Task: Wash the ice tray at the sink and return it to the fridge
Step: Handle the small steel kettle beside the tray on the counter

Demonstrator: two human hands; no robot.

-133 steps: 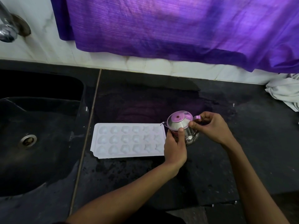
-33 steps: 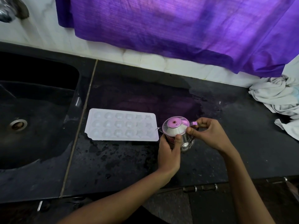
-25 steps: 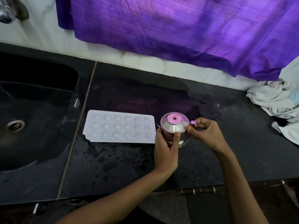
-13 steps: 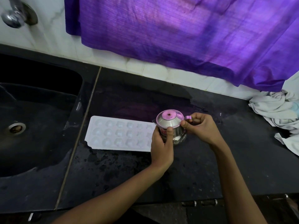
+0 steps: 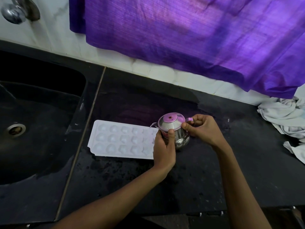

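Since half a second ago, little has moved. The white ice tray [image 5: 122, 139] lies flat on the black table [image 5: 206, 176], right of the sink [image 5: 38, 116]. The left hand [image 5: 164, 148] grips a steel pot [image 5: 173, 129]; the right hand [image 5: 202, 128] pinches its lid edge.

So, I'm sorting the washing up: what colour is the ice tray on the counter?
White, a flat plastic ice tray, clearest in the head view.
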